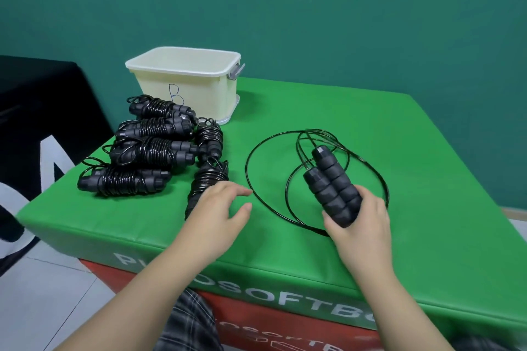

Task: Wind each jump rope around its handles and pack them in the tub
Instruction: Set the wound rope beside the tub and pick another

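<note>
Green padded box top is our landmark. At its far left corner stands the cream tub, open, a handwritten "B" on its front wall. Just in front of the tub we see the wound jump ropes: four bundles stacked in a column along the box's left edge and two more lying lengthwise beside them. On the right half of the box our right hand grips the unwound rope's two black foam handles side by side, fingers curled round their lower ends. Its loose cord lies in wide loops around the handles. Our left hand hovers spread, fingers relaxed, holding nothing, over the nearest wound bundle.
</note>
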Demonstrator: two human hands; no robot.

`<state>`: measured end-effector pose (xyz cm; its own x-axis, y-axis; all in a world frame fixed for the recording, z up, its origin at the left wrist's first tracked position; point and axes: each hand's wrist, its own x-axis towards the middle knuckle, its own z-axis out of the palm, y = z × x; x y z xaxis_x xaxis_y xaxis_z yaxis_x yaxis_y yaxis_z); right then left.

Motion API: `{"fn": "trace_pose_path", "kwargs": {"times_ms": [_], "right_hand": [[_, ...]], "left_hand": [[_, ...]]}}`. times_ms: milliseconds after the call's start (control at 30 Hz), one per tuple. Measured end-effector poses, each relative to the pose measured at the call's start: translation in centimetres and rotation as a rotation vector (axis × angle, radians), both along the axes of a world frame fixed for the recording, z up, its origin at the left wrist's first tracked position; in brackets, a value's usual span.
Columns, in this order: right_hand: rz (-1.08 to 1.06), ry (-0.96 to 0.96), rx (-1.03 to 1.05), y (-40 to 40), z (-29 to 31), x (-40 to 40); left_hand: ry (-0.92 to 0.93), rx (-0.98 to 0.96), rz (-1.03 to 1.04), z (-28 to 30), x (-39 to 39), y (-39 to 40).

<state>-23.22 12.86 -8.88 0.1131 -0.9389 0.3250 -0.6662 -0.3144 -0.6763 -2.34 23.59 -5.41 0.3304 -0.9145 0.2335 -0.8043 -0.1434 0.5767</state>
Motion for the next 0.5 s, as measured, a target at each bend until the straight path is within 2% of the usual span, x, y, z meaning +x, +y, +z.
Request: {"fn": "trace_pose_path", "kwargs": {"times_ms": [67, 133, 200, 300, 367, 500], "right_hand": [[0.073, -0.066, -0.01, 1.6, 0.2, 0.1], [0.148, -0.123, -0.015, 3.1, 0.2, 0.4], [0.209, -0.119, -0.03, 4.4, 0.0, 0.6], [0.298, -0.086, -0.064, 6.4, 0.0, 1.1], [0.329, -0.116, -0.071, 7.5, 0.1, 1.2], [0.336, -0.153, -0.064, 9.0, 0.9, 0.9]], "left_hand": [[0.138, -0.012, -0.028, 0.6, -1.3, -0.1], [0.354, -0.016, -0.051, 1.3, -2.7, -0.2], [0.578, -0.001, -0.081, 2.0, -4.1, -0.2], [0.811, -0.052, -0.081, 2.4, -5.6, 0.2], [0.907, -0.1, -0.055, 2.8, -6.3, 0.6], [0.96, -0.169, -0.075, 3.8, -7.0, 1.8]]}}
